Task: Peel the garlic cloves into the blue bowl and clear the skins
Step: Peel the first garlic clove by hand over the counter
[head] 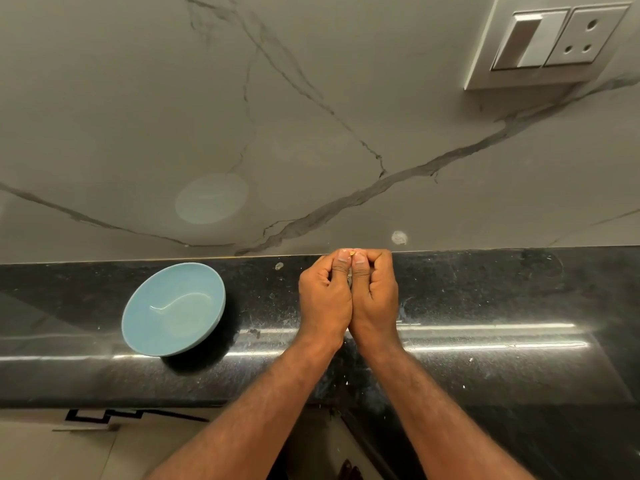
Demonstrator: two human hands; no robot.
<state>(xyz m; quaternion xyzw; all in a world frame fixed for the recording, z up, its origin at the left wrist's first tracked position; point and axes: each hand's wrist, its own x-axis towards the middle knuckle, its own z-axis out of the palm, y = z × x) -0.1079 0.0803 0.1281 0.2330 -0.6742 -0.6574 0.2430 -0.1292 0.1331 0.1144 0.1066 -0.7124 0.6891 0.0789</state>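
Starting at the left: blue bowl (149,306), empty, sitting on the black counter (485,296), well apart from the hands. Leave it there, near enough for dropping into. Next, left hand (323,299), curled, thumb and fingertips pinching a tiny garlic clove (352,253) up by the back edge of the counter. Right hand (375,299), curled too, pressed against the left, pinching the same clove. Mostly hidden, maybe with some skin on; too small to tell. Hold firm with one thumb, pick at the skin with the other nail, pull slowly. Drop skins in one pile, away from the bowl.
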